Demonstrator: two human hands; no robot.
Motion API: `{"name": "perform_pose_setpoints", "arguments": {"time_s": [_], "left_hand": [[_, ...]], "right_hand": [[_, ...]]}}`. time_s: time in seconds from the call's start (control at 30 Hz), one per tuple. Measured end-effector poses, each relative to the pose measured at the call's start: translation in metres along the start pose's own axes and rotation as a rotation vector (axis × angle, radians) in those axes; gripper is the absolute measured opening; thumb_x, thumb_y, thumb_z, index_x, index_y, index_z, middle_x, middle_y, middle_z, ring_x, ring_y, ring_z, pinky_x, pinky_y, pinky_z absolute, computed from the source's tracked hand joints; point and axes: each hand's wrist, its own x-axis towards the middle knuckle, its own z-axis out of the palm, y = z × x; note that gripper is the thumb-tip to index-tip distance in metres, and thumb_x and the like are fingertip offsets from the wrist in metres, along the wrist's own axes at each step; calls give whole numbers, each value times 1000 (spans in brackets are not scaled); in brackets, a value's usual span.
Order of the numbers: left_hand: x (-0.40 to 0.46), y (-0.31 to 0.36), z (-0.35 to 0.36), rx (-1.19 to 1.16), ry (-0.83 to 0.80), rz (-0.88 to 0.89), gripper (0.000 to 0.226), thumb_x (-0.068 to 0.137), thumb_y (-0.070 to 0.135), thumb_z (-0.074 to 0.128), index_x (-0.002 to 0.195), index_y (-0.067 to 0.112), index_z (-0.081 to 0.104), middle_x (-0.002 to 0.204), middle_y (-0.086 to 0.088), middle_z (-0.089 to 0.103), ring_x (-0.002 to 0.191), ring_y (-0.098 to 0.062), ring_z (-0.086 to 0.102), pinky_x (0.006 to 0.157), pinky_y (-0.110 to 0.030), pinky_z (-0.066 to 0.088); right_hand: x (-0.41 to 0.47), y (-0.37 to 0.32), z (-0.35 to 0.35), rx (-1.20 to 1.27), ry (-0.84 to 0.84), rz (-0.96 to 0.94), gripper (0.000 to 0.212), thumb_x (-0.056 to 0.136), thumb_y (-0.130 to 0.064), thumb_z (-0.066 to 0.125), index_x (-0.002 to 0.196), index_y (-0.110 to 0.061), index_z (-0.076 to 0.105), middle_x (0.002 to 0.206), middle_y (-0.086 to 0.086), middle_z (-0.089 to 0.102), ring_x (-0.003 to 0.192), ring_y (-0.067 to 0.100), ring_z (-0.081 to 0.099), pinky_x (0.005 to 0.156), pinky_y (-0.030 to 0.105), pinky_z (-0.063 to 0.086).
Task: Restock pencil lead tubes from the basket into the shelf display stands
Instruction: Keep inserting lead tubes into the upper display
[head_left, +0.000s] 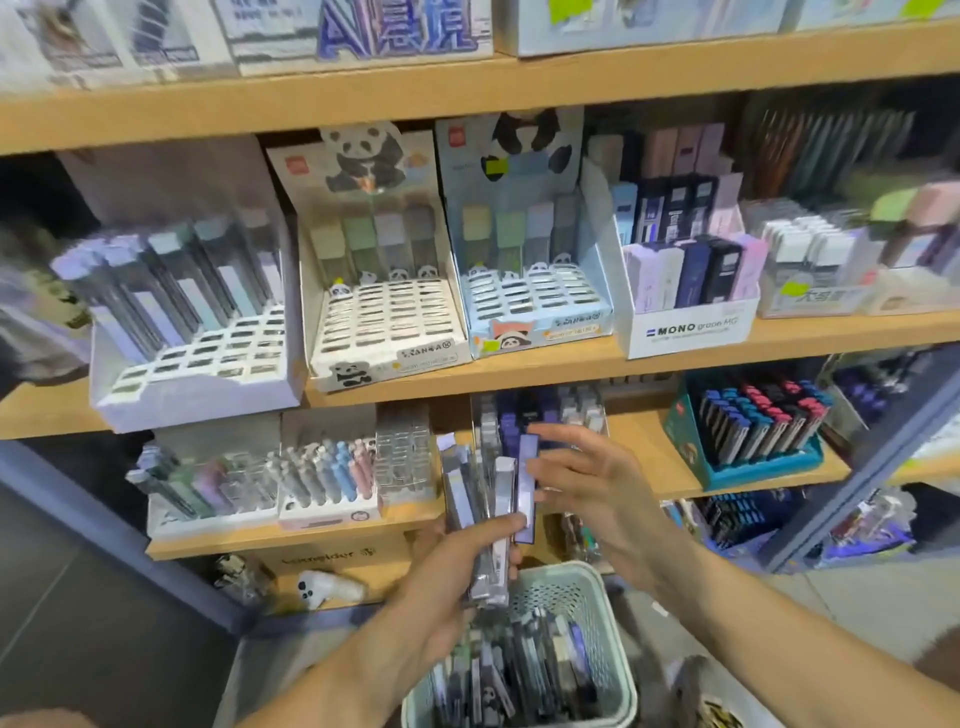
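My left hand (447, 577) grips a fanned bundle of pencil lead tubes (480, 519), held upright above the pale green basket (608, 613). My right hand (587, 478) pinches one purple lead tube (527, 488) at the right edge of that bundle, fingers spread. The basket holds several more tubes (524, 675). On the middle shelf stand three slotted display stands: a lilac stand (197, 374) at the left, a white panda stand (384, 332) and a blue panda stand (535, 312). Their front slots are bare and tubes fill the back rows.
A MONO box (691, 327) of lead cases sits right of the blue stand. The lower shelf carries a small stand of pastel tubes (327, 483), a clear rack (405, 457) and a teal stand (758, 441). Wooden shelf edges (467, 93) run above and below.
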Motion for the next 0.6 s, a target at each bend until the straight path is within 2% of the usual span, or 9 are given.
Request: {"name": "perform_pose_setpoints", "arguments": {"time_s": [0.07, 0.13, 0.2, 0.33, 0.43, 0.53, 0.6], "left_hand": [[-4, 1, 3, -34, -26, -23, 97, 54, 22, 100, 136, -4, 56, 78, -16, 70, 57, -23, 64, 54, -30, 53], [-6, 4, 7, -68, -72, -46, 66, 64, 23, 91, 122, 0, 70, 72, -12, 64, 56, -22, 59, 55, -29, 49], [-8, 7, 7, -82, -97, -53, 48, 71, 23, 84, 114, 4, 74, 71, -12, 61, 57, -22, 55, 54, -29, 46], [-8, 3, 5, -88, -91, -61, 55, 72, 20, 84, 121, -3, 71, 71, -14, 59, 57, -23, 55, 57, -30, 46], [-8, 0, 6, -103, -102, -58, 52, 71, 18, 85, 117, -3, 73, 73, -15, 59, 58, -23, 55, 60, -31, 47], [-8, 1, 6, -139, -157, -78, 35, 71, 14, 89, 103, 3, 79, 77, -15, 58, 59, -23, 54, 63, -34, 40], [-9, 1, 6, -155, -203, -99, 35, 67, 15, 92, 98, 4, 79, 85, -17, 57, 59, -24, 54, 63, -35, 39]], "right_hand": [[0, -2, -5, -26, -28, -5, 43, 84, 0, 71, 126, -6, 66, 112, 19, 74, 101, 34, 72, 83, 41, 60], [0, -4, -10, -59, -63, -4, 37, 93, 8, 59, 127, -6, 64, 117, 20, 73, 109, 38, 70, 89, 48, 58], [0, -5, -12, -66, -83, 8, 39, 95, 11, 56, 129, -8, 63, 119, 19, 72, 111, 38, 69, 91, 50, 58], [-4, -2, -14, -50, -69, 6, 42, 87, -4, 71, 127, -12, 64, 114, 19, 74, 102, 32, 70, 88, 44, 52], [-5, -1, -17, -26, -37, 14, 44, 87, 0, 71, 126, -17, 67, 108, 20, 74, 97, 29, 69, 91, 44, 54], [-6, -3, -18, -32, -66, 34, 45, 91, 7, 66, 128, -19, 68, 115, 17, 73, 104, 30, 72, 91, 40, 58], [-6, -6, -17, -34, -120, 60, 42, 93, 4, 64, 131, -17, 66, 121, 15, 72, 110, 31, 71, 89, 36, 59]]}}
